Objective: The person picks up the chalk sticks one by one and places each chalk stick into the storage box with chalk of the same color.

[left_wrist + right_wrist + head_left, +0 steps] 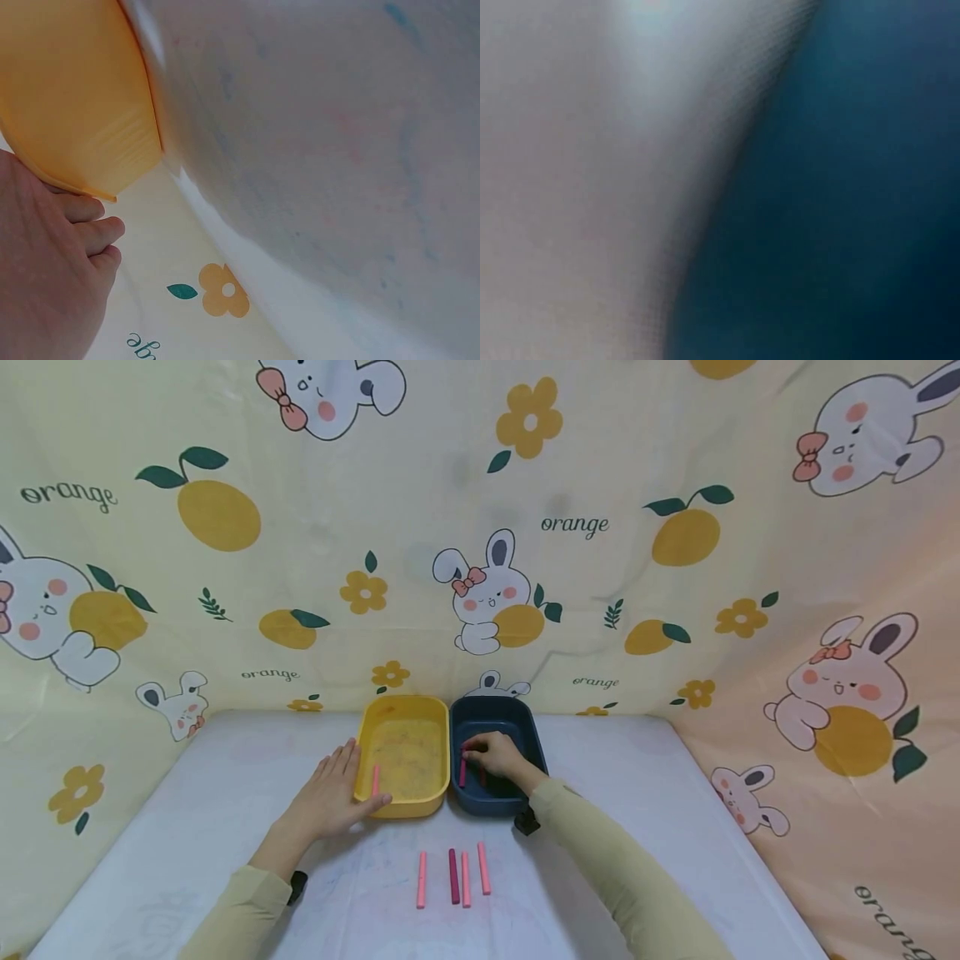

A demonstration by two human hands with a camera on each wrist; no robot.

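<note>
My left hand point(330, 793) lies along the left side of a yellow bin point(447, 752), fingers extended and thumb across its front corner. In the left wrist view, the fingertips touch the outer wall of the bin point(82, 90). A light pink crayon point(376, 779) leans inside it. My right hand point(498, 756) reaches into the dark blue bin point(491, 807) and pinches a dark pink crayon point(462, 772) between thumb and fingers. A reddish crayon point(483, 775) shows below that hand. The right wrist view is blurred, with the blue wall point(840, 187) filling one side.
In front of the bins, several crayons lie on the white tabletop point(360, 910): light pink ones point(422, 880) and a dark pink one point(453, 877). The two bins stand side by side. A patterned cloth point(420, 485) hangs behind them and along both sides.
</note>
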